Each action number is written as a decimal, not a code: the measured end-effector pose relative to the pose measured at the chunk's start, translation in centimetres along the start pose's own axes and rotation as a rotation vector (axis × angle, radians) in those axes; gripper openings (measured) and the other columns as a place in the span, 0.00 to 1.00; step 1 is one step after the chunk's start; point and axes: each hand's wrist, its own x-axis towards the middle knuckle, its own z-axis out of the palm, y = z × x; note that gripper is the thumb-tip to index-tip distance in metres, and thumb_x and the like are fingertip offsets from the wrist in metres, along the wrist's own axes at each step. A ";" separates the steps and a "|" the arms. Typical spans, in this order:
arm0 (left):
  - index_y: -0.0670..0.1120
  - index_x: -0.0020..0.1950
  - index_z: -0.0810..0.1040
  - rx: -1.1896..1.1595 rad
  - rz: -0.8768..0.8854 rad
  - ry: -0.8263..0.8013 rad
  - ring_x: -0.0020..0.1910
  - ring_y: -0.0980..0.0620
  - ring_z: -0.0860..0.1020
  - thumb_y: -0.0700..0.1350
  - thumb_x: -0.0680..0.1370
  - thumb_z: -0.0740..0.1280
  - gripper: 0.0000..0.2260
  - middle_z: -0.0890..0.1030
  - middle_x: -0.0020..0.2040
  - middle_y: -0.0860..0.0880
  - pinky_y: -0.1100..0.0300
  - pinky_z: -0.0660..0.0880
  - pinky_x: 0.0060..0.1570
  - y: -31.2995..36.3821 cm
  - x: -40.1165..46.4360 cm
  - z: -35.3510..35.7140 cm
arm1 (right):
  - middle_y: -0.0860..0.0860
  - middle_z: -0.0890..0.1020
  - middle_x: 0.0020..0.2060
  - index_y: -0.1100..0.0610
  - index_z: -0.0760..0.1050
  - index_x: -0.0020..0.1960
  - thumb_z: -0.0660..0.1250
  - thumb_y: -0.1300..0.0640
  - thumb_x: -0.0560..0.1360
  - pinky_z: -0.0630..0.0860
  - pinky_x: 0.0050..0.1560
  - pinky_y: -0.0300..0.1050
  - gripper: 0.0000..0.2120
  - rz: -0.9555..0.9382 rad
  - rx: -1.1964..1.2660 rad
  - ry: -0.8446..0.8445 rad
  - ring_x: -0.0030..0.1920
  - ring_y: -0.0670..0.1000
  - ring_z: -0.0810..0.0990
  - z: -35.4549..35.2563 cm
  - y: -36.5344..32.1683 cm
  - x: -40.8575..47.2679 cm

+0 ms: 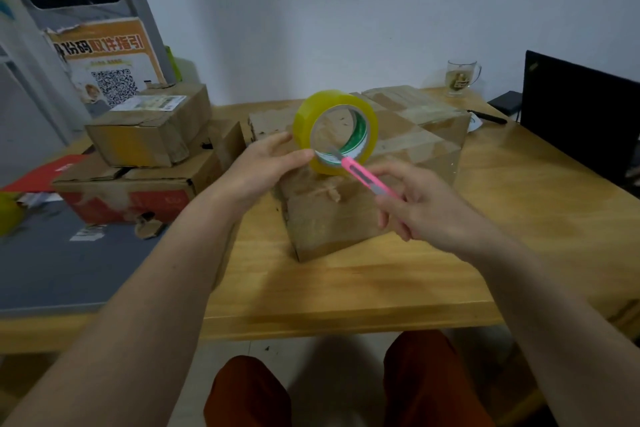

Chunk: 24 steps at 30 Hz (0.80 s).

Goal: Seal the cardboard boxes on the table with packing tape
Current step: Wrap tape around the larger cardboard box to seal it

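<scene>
The left hand holds the tape roll upright above the box, thumb curled onto the roll's lower rim and fingers behind its left side. The roll is yellow with a green-printed core, its open centre facing the camera.

The right hand sits lower and to the right of the roll, pinching a pink knife between thumb and curled fingers. The knife angles up and left from that hand, and its blade tip reaches the roll's lower inner rim, right beside the left thumb. Whether the blade actually touches the tape cannot be told.

The box lies directly under both hands on the wooden table, its torn top flaps closed, a strip of tape already showing across the part beyond the right hand. A second box sits just behind it, past the roll.

Left of the left hand, two more boxes are stacked: a small one with a label on top of a larger red-printed one.

Far beyond the right hand stand a glass mug, a pen and a dark laptop at the table's right edge.
</scene>
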 end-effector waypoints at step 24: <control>0.49 0.55 0.74 0.303 0.129 0.037 0.46 0.56 0.82 0.51 0.66 0.75 0.21 0.83 0.49 0.50 0.59 0.77 0.42 3.4 5.6 1.2 | 0.51 0.79 0.55 0.42 0.62 0.74 0.55 0.53 0.82 0.77 0.47 0.52 0.21 -0.179 -0.656 0.178 0.50 0.56 0.80 5.7 -1.5 1.0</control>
